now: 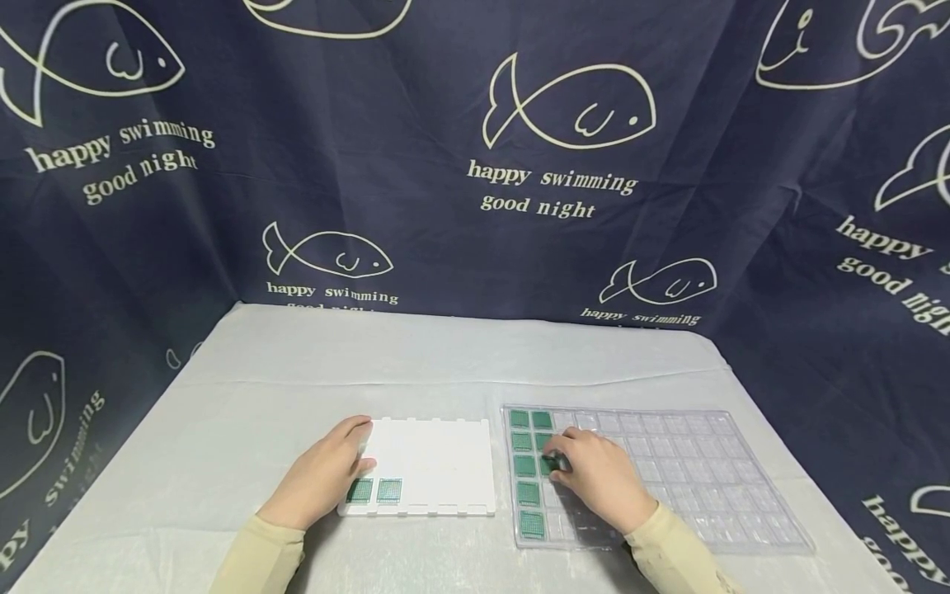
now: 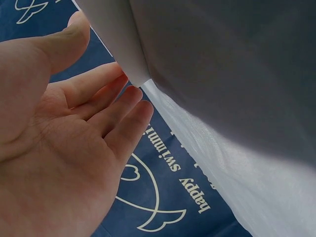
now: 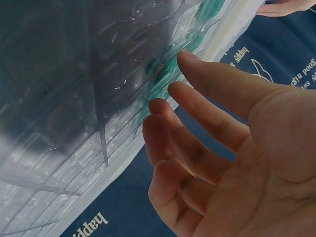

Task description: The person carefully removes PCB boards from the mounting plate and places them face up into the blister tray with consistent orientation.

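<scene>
My left hand (image 1: 322,474) rests at the left edge of a white rectangular board (image 1: 438,445), its fingers fairly straight and touching that edge in the left wrist view. Two small green circuit boards (image 1: 389,491) lie along the board's near side, the left one close to my thumb. Over a clear compartment tray (image 1: 712,478), my right hand (image 1: 597,474) pinches a small green circuit board (image 1: 551,463) between thumb and fingers. That piece looks dark and tilted, partly hidden by the fingers. More green circuit boards (image 1: 529,494) fill the tray's leftmost column and part of the second.
A pale cloth covers the table (image 1: 416,355), with a narrow gap between white board and tray. A dark blue curtain (image 1: 438,165) printed with fish stands behind and at both sides. Low ribs divide the tray into several rows of compartments.
</scene>
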`<state>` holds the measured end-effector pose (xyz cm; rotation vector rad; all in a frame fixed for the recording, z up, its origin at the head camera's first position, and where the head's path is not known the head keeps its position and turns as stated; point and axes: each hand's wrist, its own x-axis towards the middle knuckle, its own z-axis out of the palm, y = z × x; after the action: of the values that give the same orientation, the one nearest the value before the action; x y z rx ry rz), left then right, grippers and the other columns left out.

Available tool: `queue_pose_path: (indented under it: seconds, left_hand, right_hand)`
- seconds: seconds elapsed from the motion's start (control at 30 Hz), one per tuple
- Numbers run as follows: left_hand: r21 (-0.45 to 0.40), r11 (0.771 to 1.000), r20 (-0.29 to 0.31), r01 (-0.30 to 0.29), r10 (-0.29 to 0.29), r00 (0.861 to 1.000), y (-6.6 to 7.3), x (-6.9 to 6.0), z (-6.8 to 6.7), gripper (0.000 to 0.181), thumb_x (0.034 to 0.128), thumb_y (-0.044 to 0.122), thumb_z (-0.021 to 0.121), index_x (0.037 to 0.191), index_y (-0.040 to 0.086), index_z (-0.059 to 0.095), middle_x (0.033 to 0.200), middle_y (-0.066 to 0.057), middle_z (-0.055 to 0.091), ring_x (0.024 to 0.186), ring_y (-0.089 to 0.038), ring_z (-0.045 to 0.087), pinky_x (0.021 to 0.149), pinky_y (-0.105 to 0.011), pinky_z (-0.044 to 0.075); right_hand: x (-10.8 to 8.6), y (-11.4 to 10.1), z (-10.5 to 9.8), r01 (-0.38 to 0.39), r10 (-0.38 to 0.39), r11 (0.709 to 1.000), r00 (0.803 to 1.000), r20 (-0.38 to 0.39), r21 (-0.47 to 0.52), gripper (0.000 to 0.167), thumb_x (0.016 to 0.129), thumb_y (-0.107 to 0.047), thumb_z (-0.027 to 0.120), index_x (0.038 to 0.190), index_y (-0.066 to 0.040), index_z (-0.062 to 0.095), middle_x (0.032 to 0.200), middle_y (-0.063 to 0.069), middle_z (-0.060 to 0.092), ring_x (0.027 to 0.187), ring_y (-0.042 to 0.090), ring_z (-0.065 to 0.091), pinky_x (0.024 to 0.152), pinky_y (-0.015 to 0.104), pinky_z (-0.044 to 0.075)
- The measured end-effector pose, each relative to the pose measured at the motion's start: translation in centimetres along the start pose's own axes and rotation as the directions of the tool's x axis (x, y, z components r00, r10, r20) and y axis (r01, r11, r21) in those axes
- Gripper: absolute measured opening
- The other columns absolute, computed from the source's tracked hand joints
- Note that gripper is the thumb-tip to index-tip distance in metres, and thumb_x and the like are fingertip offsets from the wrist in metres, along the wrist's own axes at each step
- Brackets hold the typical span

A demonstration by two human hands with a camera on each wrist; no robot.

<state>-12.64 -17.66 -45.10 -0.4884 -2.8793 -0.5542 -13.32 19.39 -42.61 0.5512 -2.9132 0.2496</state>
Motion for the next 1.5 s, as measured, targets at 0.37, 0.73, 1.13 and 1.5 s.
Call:
queue_pose_path:
  seconds: [0.37, 0.73, 1.13, 1.5]
  left_hand:
    - [-0.003, 1.0, 0.002, 0.005, -0.005, 1.0, 0.0, 0.0, 0.0, 0.054, 0.0894, 0.017, 0.077, 0.133, -0.01, 0.059, 0.142, -0.019, 0.059, 0.126, -0.036, 0.064, 0.106, -0.049, 0.056]
    - [0.004, 1.0, -0.006, 0.001, -0.001, 1.0, -0.1, 0.0, 0.1, 0.055, 0.0892, 0.018, 0.077, 0.133, -0.01, 0.059, 0.142, -0.019, 0.059, 0.126, -0.036, 0.064, 0.106, -0.049, 0.056]
    - [0.026, 0.999, -0.014, -0.027, 0.027, 1.0, -0.4, 0.0, 0.2, 0.052, 0.088, 0.018, 0.078, 0.13, -0.009, 0.062, 0.141, -0.017, 0.06, 0.125, -0.035, 0.064, 0.104, -0.048, 0.057]
    - [0.026, 0.999, -0.029, -0.032, 0.033, 0.999, -0.3, -0.1, 0.3, 0.053, 0.087, 0.018, 0.079, 0.13, -0.008, 0.062, 0.139, -0.017, 0.061, 0.124, -0.034, 0.065, 0.104, -0.047, 0.057]
  right_hand:
    - [0.0, 0.0, 0.2, -0.006, 0.006, 1.0, 1.0, -0.002, 0.005, 0.03, 0.066, -0.02, 0.093, 0.09, -0.021, 0.074, 0.085, -0.007, 0.069, 0.077, 0.015, 0.069, 0.063, 0.033, 0.059]
    - [0.2, -0.6, 0.1, -0.036, 0.036, 0.999, 0.999, 0.008, -0.002, 0.025, 0.073, -0.026, 0.091, 0.092, -0.019, 0.076, 0.085, -0.006, 0.07, 0.077, 0.015, 0.068, 0.065, 0.034, 0.06]
    - [0.5, -1.9, -0.2, -0.05, 0.05, 0.999, 0.997, 0.051, 0.006, 0.022, 0.08, -0.03, 0.086, 0.095, -0.018, 0.076, 0.091, -0.004, 0.072, 0.082, 0.018, 0.07, 0.071, 0.039, 0.063]
    - [0.5, -3.2, 0.0, 0.041, -0.042, 0.998, 0.999, -0.015, -0.044, 0.024, 0.08, -0.033, 0.087, 0.095, -0.018, 0.076, 0.091, -0.005, 0.072, 0.08, 0.015, 0.069, 0.069, 0.034, 0.061]
